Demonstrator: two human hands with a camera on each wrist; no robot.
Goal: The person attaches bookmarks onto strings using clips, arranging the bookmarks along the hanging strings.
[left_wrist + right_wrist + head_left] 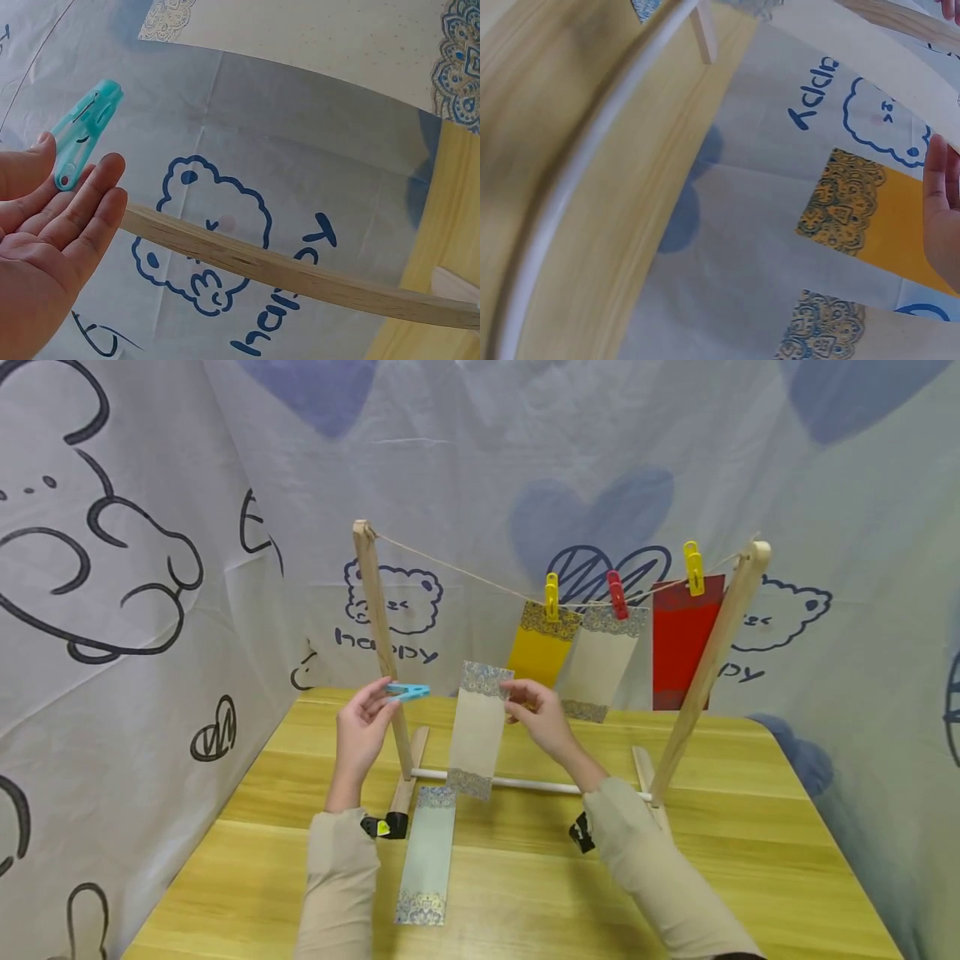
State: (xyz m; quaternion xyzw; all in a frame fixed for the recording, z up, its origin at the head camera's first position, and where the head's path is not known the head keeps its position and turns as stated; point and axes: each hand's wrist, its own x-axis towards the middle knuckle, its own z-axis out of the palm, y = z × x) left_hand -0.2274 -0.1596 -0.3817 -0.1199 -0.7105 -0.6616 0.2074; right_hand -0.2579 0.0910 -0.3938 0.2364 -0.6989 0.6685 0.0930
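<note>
Between thumb and fingers my left hand (362,727) pinches a light blue clothespin (408,692), beside the left post of a wooden stand. In the left wrist view the clothespin (88,131) points away from the fingertips. My right hand (542,714) pinches the upper right edge of a cream paper card (477,731) with patterned ends, which hangs upright in front of the stand. Above it, a thin string (457,566) sags between the posts. A pale green card (427,856) with patterned ends lies on the table below.
From the string hang a yellow card (536,652), a cream card (600,664) and a red card (678,643), each under a clothespin. The stand has a left post (381,627), a right post (712,668) and a white bottom bar (532,786) on the wooden table (517,893).
</note>
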